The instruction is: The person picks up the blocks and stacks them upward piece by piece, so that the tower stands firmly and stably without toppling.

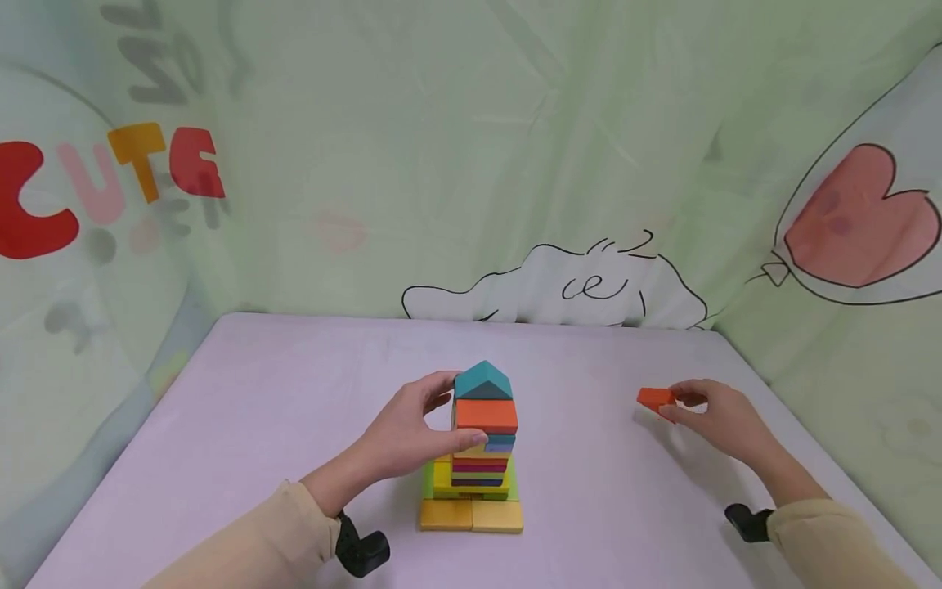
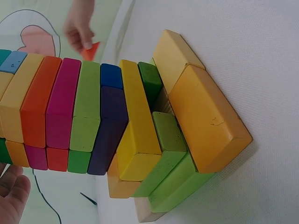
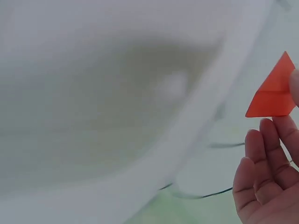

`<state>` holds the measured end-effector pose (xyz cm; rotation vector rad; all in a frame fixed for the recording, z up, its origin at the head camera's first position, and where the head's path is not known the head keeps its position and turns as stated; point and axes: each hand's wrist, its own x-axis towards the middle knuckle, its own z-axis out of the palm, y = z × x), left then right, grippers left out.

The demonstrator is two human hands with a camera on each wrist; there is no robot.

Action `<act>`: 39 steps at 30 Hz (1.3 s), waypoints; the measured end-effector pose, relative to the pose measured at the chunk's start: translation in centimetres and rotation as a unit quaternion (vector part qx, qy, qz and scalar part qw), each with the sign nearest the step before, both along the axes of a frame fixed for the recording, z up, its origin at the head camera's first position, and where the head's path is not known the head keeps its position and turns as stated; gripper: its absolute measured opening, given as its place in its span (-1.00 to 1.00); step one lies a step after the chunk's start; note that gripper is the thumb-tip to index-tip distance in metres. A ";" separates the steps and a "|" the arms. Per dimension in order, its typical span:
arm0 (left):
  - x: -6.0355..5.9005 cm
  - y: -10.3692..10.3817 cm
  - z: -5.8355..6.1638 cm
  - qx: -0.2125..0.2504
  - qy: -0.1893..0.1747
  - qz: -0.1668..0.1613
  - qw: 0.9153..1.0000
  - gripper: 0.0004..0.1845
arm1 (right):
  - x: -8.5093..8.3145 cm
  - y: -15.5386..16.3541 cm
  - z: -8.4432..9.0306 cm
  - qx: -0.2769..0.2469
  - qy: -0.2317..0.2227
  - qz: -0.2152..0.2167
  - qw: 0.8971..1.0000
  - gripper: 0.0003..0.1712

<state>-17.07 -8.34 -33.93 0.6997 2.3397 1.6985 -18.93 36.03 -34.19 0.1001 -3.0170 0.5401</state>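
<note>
A tower of colored wooden blocks [image 1: 486, 417] stands upright on the table, topped by a teal triangular block [image 1: 483, 382]. My left hand [image 1: 401, 429] curls round the tower's upper part from the left, thumb across the front below an orange block and fingers at the far side; some fingertips are hidden. In the left wrist view, stacked layers such as a yellow block [image 2: 136, 135] show above the tan base blocks [image 2: 205, 119]. Off to the right, my right hand [image 1: 717, 417] pinches an orange triangular block [image 1: 653, 398] above the table, apart from the tower.
The pale lilac table [image 1: 309, 368] reaches back to a green printed curtain [image 1: 368, 164], which also hangs along both sides. Black wrist straps with mounts [image 1: 362, 552] sit at both cuffs; the left one is near the tower's base.
</note>
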 end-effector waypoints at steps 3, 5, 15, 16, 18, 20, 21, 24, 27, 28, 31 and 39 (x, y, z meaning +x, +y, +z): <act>0.0 -0.1 0.0 -0.001 0.002 0.002 1.000 -0.34 | 0.8 -4.0 2.5 -0.007 0.068 0.052 0.996 -0.49; 0.0 -0.1 0.1 -0.001 0.003 0.003 1.000 -0.34 | 1.6 -6.8 4.2 -0.015 0.115 0.092 0.989 -0.56; -0.1 -0.1 0.1 0.005 0.003 -0.006 1.000 -0.34 | 5.8 -17.2 9.5 -0.011 0.220 0.289 0.932 -0.47; -0.2 -0.1 0.1 0.006 0.003 -0.007 1.000 -0.34 | 5.9 -17.9 9.6 -0.012 0.219 0.300 0.928 -0.48; -0.2 -0.1 0.1 0.008 0.004 -0.010 1.000 -0.35 | 6.0 -19.1 9.7 -0.005 0.211 0.313 0.926 -0.51; -0.2 -0.1 0.2 0.010 0.005 -0.014 1.000 -0.37 | 6.0 -20.2 9.5 0.005 0.207 0.317 0.926 -0.55; -0.2 -0.1 0.2 0.010 0.005 -0.015 1.000 -0.37 | 5.9 -20.6 9.5 0.010 0.208 0.318 0.925 -0.56; -0.2 -0.1 0.2 0.011 0.007 -0.018 1.000 -0.38 | 5.7 -21.6 9.3 0.020 0.210 0.317 0.925 -0.58; -0.2 -0.1 0.2 0.012 0.007 -0.020 1.000 -0.37 | 5.5 -22.1 9.0 0.018 0.210 0.318 0.925 -0.59; -0.2 -0.1 0.2 0.012 0.008 -0.021 1.000 -0.37 | 5.4 -22.2 9.0 0.018 0.209 0.317 0.925 -0.59; -0.3 -0.1 0.1 0.013 0.008 -0.021 1.000 -0.36 | 5.3 -22.4 8.8 0.016 0.207 0.314 0.926 -0.60; -0.3 -0.2 0.1 0.011 0.005 -0.019 1.000 -0.35 | 5.1 -22.5 8.6 0.014 0.200 0.313 0.929 -0.60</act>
